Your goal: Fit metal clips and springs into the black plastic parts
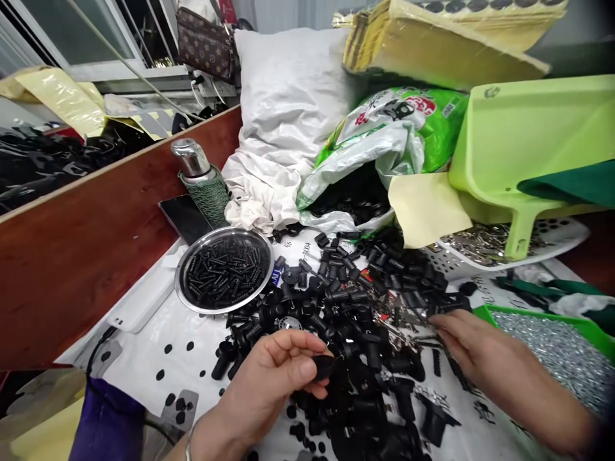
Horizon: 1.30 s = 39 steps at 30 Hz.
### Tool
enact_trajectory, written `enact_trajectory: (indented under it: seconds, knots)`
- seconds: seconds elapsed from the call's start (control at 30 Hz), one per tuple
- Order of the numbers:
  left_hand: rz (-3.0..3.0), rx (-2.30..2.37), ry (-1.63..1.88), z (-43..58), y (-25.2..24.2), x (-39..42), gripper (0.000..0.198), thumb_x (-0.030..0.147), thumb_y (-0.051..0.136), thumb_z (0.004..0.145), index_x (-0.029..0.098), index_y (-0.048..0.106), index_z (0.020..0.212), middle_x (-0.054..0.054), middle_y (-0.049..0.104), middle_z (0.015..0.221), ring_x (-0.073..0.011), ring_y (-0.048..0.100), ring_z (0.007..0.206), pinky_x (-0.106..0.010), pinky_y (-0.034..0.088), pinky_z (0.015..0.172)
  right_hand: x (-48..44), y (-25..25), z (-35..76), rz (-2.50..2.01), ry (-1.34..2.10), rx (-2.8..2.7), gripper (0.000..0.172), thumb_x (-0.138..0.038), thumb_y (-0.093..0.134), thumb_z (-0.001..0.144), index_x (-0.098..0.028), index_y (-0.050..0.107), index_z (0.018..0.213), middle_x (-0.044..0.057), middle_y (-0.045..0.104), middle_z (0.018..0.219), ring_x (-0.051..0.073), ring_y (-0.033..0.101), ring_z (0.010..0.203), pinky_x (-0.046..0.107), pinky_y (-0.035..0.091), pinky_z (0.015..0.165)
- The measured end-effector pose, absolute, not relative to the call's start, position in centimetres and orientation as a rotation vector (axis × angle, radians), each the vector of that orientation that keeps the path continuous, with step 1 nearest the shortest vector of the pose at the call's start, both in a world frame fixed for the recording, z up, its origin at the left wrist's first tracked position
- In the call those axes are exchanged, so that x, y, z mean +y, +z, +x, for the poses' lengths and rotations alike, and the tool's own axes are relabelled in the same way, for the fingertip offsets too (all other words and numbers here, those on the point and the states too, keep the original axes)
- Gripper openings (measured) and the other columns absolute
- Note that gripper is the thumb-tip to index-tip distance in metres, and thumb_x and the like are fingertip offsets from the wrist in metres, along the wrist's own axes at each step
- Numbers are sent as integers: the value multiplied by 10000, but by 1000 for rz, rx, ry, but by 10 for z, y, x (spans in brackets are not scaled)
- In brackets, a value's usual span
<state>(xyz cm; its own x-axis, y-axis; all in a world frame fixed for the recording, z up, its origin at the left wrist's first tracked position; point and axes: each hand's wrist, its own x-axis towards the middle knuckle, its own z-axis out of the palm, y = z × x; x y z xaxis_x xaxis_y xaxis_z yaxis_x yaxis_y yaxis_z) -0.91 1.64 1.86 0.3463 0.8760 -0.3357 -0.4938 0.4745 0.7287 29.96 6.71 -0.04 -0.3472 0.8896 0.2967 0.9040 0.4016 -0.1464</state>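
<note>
Black plastic part: pinched between thumb and curled fingertips of the left hand, just above the pile of black parts.
Left hand: wrist low, palm turned inward, fingers clamped on the part.
Right hand: stretched low, fingertips reaching into the pile; I cannot tell whether they grip anything.

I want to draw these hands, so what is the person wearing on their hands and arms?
No gloves: the left hand and the right hand are both bare. A thin silvery bracelet circles the left wrist. No sleeves show on either forearm, and I see no rings.
</note>
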Motion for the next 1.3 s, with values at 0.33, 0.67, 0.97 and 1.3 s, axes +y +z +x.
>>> enact_trajectory:
  seconds: [0.33,0.67,0.97,1.3]
  knots:
    - [1397,1147,1095,-7,8,14,429,232,666,755,196,529,1160,-93,633,1063,-190,614,938,-298,508,828,65,39,240,-1336,540,-2150,110,-321,558,832,-249,630,871,22,696,789,174,655,643,286,528,596]
    - [2188,1285,1081,-7,1,14,488,267,605,809,217,400,1249,-94,620,1092,-206,587,1015,-328,485,890,46,50,190,-1078,752,-2100,60,-245,562,854,-252,591,906,-8,685,810,134,650,687,235,508,628]
    - [2226,1289,1104,-5,4,14,491,300,603,809,194,407,1247,-104,641,1047,-203,612,960,-320,499,864,41,48,190,-937,328,-2369,84,-188,487,887,-183,569,872,24,646,718,128,594,611,251,451,556]
    - [2411,1176,1076,0,7,11,491,189,588,819,159,395,1270,-109,624,1077,-194,583,993,-306,474,898,42,49,178,-829,263,-2488,254,-153,376,908,-158,613,818,42,587,661,152,540,605,268,443,557]
